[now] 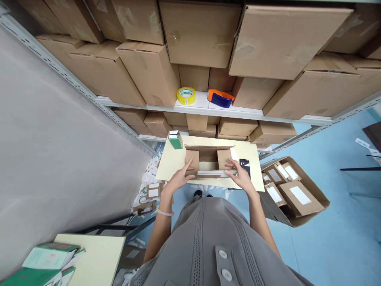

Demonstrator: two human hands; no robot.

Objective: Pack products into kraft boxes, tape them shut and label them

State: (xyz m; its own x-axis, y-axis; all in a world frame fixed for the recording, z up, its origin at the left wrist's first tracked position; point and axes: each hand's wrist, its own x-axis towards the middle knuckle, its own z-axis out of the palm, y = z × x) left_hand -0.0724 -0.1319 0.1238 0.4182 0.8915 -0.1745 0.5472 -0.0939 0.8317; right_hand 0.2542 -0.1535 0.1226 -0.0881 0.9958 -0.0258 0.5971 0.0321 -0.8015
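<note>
A small open cardboard box (207, 154) sits on a pale yellow table (251, 157) in front of me, its side flaps folded up. My left hand (180, 178) presses on the box's left flap with fingers spread. My right hand (238, 174) rests on the right flap, fingertips at the near edge. A long white item (212, 173) lies along the box's near edge between my hands. A green and white carton (175, 139) stands at the table's far left corner. A black object (245, 165) lies just right of my right hand.
Metal shelves (208, 108) packed with cardboard boxes rise ahead, with a yellow tape roll (186, 95) and an orange-blue tape dispenser (220, 97). A large open carton (293, 190) of labelled parcels sits on the blue floor at right. Green booklets (49, 260) lie on another table at lower left.
</note>
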